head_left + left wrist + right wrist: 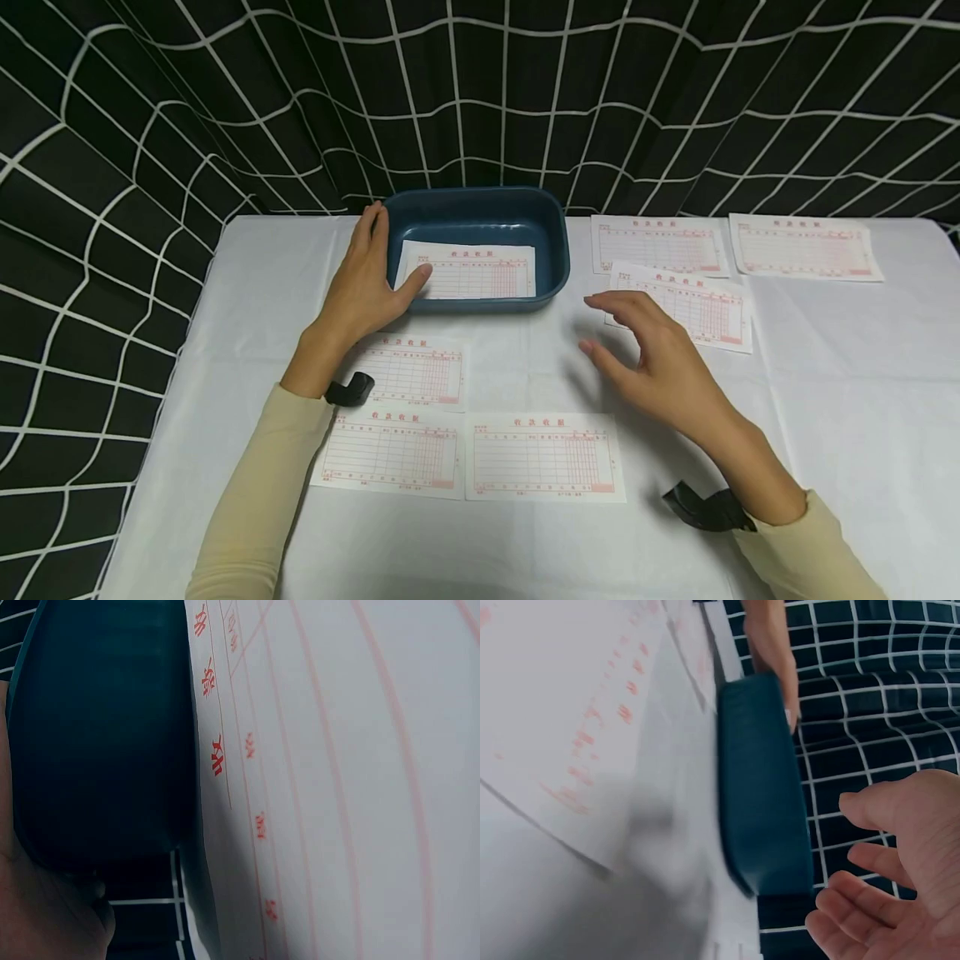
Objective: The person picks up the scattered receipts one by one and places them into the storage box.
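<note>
A dark blue plastic basin [480, 305] stands near the table's back edge, a white receipt slip [480, 275] with red print lying inside it. At the basin's left end, my left hand [365, 279] lays its straight fingers along the rim, thumb reaching across the front corner over the slip. My right hand [660, 358] hovers right of the basin, thumb and fingers spread apart, holding nothing. Just beyond it lies a slightly skewed receipt slip [693, 308]. The right wrist view shows the basin [761, 787] beside the spread fingers of the right hand [900, 877].
Two more receipt slips, one left [660, 242] and one right [806, 250], lie at the back right. In front of the basin are three others: one partly under my left wrist [416, 375], two side by side [390, 458]. A white cloth [525, 550] covers the table; black gridded fabric [510, 100] hangs behind.
</note>
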`<state>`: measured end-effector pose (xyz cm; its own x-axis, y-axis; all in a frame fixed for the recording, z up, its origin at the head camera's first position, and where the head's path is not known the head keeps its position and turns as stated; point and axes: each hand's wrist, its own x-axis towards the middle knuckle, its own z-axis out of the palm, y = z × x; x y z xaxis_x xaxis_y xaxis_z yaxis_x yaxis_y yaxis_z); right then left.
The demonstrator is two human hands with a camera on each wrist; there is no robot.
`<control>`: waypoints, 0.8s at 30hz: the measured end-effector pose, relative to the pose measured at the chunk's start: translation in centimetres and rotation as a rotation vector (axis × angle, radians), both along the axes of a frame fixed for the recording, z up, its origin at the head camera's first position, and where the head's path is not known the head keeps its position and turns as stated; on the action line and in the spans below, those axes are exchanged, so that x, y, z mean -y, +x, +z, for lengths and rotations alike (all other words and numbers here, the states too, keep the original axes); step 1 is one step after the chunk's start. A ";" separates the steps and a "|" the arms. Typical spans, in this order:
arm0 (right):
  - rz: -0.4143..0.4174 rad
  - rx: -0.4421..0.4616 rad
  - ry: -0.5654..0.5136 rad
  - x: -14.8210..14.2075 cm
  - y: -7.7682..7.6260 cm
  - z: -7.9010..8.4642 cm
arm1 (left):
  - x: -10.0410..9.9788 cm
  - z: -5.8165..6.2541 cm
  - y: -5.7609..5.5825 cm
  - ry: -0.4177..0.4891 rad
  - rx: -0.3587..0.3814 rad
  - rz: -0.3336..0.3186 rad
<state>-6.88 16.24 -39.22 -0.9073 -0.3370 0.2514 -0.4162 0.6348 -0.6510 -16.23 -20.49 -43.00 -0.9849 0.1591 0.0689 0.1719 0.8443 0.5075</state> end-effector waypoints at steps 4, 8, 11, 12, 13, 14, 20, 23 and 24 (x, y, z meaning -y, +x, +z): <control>0.007 0.008 0.007 -0.3 1.3 -0.8 | 0.0 -0.1 0.0 0.000 -0.001 -0.004; 0.017 0.005 0.007 -0.4 2.9 -1.6 | 0.1 -0.1 0.0 0.004 -0.006 -0.006; 0.024 0.004 0.009 -0.6 4.2 -2.2 | 0.1 0.0 0.0 0.004 -0.005 -0.005; 0.026 0.004 0.011 -0.6 4.6 -2.4 | 0.1 0.0 0.0 0.003 -0.003 -0.003; 0.025 0.007 0.016 -0.6 5.0 -2.6 | 0.1 0.0 0.0 0.003 -0.003 0.000; 0.024 0.008 0.019 -0.7 5.4 -2.7 | 0.1 0.0 0.0 0.003 -0.003 0.001; 0.011 0.047 0.040 -0.6 7.4 -3.5 | 0.2 0.0 0.1 0.006 0.002 0.002; 0.012 0.060 0.050 -0.5 8.2 -3.8 | 0.1 0.1 0.1 0.011 0.003 -0.004; 0.011 0.062 0.055 -0.5 8.4 -3.9 | 0.1 0.0 0.0 0.010 0.001 -0.005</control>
